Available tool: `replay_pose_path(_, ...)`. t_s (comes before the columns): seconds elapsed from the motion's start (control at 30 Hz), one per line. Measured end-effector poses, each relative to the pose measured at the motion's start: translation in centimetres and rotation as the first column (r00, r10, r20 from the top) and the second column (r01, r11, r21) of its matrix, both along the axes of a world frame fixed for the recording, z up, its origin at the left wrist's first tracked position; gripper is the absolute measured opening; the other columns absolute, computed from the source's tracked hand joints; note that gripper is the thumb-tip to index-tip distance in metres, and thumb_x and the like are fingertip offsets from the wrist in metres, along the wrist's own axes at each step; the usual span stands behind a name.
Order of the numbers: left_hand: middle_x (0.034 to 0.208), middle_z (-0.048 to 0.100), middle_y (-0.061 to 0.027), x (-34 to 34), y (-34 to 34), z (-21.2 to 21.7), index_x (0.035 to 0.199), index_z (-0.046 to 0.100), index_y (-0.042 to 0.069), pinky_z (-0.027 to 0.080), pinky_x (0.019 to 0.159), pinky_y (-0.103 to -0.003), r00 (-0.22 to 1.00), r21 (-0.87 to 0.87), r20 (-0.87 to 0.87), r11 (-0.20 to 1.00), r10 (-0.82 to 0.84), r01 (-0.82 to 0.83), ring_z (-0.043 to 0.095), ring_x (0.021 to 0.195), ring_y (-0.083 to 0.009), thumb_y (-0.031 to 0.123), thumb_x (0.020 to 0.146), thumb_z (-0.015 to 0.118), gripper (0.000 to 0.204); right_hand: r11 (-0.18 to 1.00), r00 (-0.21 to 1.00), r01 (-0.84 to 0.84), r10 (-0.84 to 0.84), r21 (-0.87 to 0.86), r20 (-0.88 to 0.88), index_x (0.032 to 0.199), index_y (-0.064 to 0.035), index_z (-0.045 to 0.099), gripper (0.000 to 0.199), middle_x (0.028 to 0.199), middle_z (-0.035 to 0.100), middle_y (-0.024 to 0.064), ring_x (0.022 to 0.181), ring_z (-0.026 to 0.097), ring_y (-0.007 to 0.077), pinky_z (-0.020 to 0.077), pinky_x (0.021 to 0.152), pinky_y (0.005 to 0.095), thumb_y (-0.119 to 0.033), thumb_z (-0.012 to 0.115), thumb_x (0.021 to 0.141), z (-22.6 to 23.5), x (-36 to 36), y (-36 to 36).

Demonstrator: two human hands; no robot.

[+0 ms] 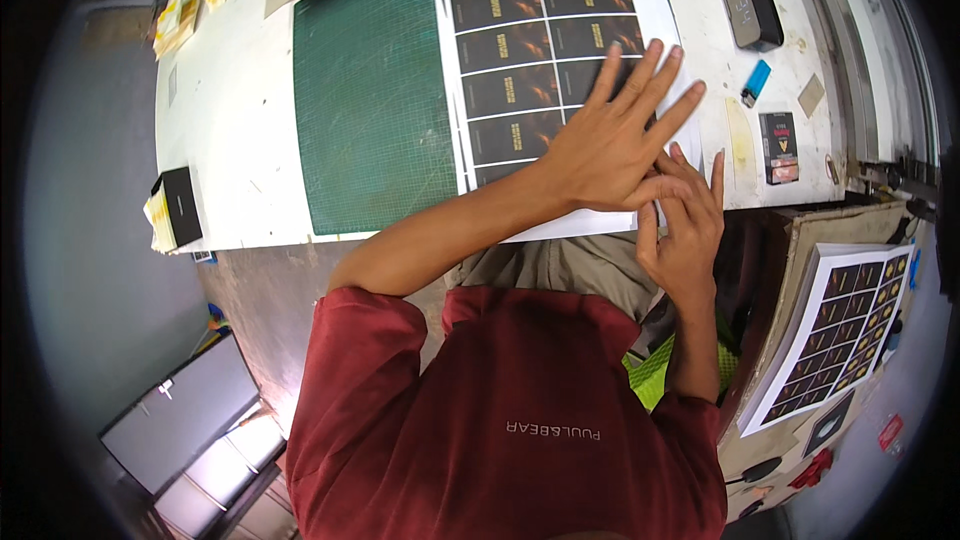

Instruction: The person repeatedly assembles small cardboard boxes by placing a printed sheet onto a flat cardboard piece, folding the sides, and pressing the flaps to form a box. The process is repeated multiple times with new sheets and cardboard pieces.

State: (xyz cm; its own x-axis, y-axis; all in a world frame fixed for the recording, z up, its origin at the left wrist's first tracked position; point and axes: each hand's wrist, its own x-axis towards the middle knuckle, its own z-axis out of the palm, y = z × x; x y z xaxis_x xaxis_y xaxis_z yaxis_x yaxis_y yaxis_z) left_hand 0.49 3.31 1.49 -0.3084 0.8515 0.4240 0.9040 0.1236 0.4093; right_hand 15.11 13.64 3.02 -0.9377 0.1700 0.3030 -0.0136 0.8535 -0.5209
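Your white surface [235, 120] carries a green cutting mat [370, 90]; on it lies the printed label sheet [530, 50], uncut as far as shows. Your left hand [610, 145] presses it flat, fingers spread; your right hand [685, 230], loosely open, touches its near edge.

Glossy paper printed sheet [545, 50], matt green rubbery cutting mat [370, 90], scuffed white-painted tabletop [230, 110], blue plastic lighter [757, 81]

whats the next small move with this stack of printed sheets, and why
Probably square the stack of printed sheets before anything else. Its left edges are fanned out on the green cutting mat. The left hand already lies flat on top, and the right hand is at the near right corner, placed to nudge the edges flush.
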Motion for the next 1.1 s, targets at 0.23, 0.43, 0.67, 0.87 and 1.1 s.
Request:
replay_pose_path(0.23, 0.144, 0.048, -0.0238, 4.1, -4.0, 1.5, 0.129, 0.058, 0.001, 0.027, 0.113, -0.061, 0.981, 0.319, 0.158, 0.946, -0.117, 0.061, 0.041, 0.138, -0.0438, 0.033, 0.082, 0.074, 0.059, 0.995, 0.994, -0.1, 0.101, -0.017, 0.047, 0.112, -0.0021, 0.068, 0.031, 0.129, 0.063, 0.0146, 0.124, 0.057, 0.0335, 0.0171, 0.117, 0.0621, -0.011, 0.065, 0.083, 1.0, 0.7, 1.3)
replay_pose_path(0.43, 0.124, 0.066, -0.0175, 9.6, -13.0, 1.7, 0.11, 0.068, 0.004, 0.035, 0.11, -0.055, 0.93, 0.325, 0.367, 0.934, 0.021, -0.149, 0.055, 0.128, -0.0388, 0.021, 0.073, 0.082, 0.043, 0.92, 0.955, 0.29, -0.296, 0.263, -0.018, 0.118, -0.0009, 0.066, 0.029, 0.126, 0.065, 0.017, 0.12, 0.061, 0.0297, 0.0249, 0.115, 0.0572, -0.005, 0.067, 0.089, 5.5, 6.1, 3.3)
replay_pose_path(0.67, 0.114, 0.07, -0.013, 12.0, -16.4, -0.1, 0.103, 0.07, 0.004, 0.046, 0.101, -0.049, 0.877, 0.399, 0.478, 0.878, 0.047, -0.265, 0.064, 0.114, -0.034, 0.019, 0.072, 0.082, 0.037, 0.605, 0.613, 0.673, -0.778, 0.427, 0.137, 0.132, 0.0031, 0.058, 0.052, 0.13, 0.061, 0.022, 0.12, 0.059, 0.033, 0.0358, 0.11, 0.0426, -0.029, 0.069, 0.093, 9.0, 19.9, 10.7)
replay_pose_path(0.87, 0.109, 0.072, -0.0107, 11.5, -15.3, -0.6, 0.098, 0.073, 0.004, 0.048, 0.099, -0.047, 0.905, 0.474, 0.415, 0.872, -0.099, -0.122, 0.067, 0.109, -0.0272, 0.019, 0.076, 0.078, 0.027, 0.653, 0.489, 0.723, -0.715, 0.227, 0.499, 0.134, 0.0105, 0.053, 0.069, 0.135, 0.056, 0.027, 0.124, 0.056, 0.0317, 0.0407, 0.106, 0.0408, -0.038, 0.073, 0.089, 8.3, 24.5, 10.8)
replay_pose_path(1.1, 0.107, 0.072, -0.0111, 6.3, -13.9, 1.3, 0.102, 0.071, 0.003, 0.046, 0.099, -0.048, 0.947, 0.466, 0.309, 0.882, -0.087, -0.071, 0.068, 0.107, -0.0281, 0.019, 0.077, 0.077, 0.03, 0.656, 0.452, 0.7, -0.713, 0.282, 0.536, 0.132, 0.0115, 0.054, 0.067, 0.135, 0.055, 0.031, 0.129, 0.052, 0.037, 0.0374, 0.109, 0.0434, -0.032, 0.076, 0.086, 8.9, 24.6, 11.1)
